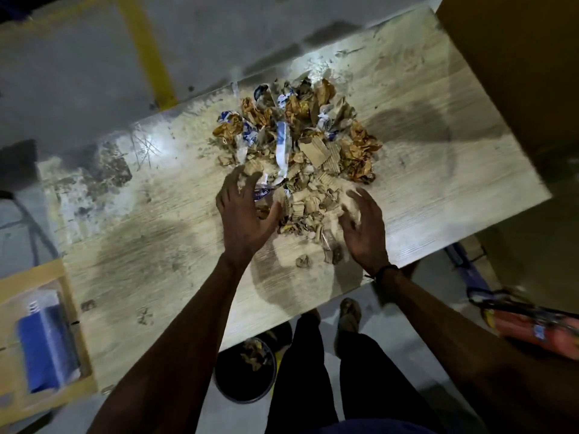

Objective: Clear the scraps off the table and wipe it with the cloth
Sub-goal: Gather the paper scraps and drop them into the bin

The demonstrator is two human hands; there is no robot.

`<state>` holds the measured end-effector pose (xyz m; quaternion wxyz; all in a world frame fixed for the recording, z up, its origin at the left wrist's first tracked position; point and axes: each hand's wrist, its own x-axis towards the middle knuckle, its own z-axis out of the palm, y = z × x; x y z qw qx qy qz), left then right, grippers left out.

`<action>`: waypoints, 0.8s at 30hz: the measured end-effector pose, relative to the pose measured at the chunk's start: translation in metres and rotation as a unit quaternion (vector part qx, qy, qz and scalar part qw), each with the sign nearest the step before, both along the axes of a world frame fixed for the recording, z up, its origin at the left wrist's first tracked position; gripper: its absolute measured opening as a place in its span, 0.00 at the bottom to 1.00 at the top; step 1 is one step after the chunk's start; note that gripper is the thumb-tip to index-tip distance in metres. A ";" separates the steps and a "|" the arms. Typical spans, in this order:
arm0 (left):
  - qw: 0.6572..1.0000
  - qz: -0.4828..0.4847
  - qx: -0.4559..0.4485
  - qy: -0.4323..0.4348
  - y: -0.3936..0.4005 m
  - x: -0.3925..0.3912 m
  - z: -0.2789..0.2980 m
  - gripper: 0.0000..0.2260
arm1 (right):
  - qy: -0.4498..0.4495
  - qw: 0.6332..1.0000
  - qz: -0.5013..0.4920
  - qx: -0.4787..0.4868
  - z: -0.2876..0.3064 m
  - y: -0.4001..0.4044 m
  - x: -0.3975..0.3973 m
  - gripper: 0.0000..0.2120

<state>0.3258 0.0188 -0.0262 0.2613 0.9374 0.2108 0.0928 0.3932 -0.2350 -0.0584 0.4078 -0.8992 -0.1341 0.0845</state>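
Centrally on the pale wood-grain table (423, 170) lies a heap of scraps (300, 142): torn brown cardboard, crumpled tan paper, and strips of blue-and-white printed wrapper. Loose bits trail from the heap toward the table's near edge, with one small crumpled piece (303, 260) lying apart from the rest. Left hand (247, 211) sits at the near-left rim of the heap, fingers spread and bent over the scraps, fingertips touching a blue-and-white piece; a firm grasp cannot be confirmed, since the view is blurred. Right hand (365, 225) is at the near-right rim, fingers extended and loosely fanned, palm turned toward the heap, holding nothing visible. A dark band (387, 270) circles the right wrist. Table surface shows dust, grey smears and dark stains toward its left end. Below the near edge, on the floor, stands a black round bin (244, 386) containing some brown scraps. Person's dark trousers and a sandalled foot (349, 314) appear beside it. At left, a wooden frame holds a blue object (47, 349). At right lies a red object (532, 327), and a large cardboard box (517, 67) occupies the upper right.
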 end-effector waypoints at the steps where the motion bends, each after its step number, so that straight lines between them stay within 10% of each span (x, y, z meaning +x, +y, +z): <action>1: 1.000 -0.018 -0.007 0.005 0.002 0.004 -0.006 0.26 | -0.007 1.000 -0.002 0.022 -0.004 0.006 -0.003 0.22; 15: 0.999 0.021 -0.027 -0.034 -0.044 -0.005 -0.056 0.22 | -0.068 0.991 -0.046 0.106 -0.035 0.048 0.007 0.24; 24: 0.966 0.072 -0.207 -0.138 -0.088 0.014 -0.066 0.15 | 0.003 0.982 -0.072 0.176 -0.036 0.076 -0.010 0.21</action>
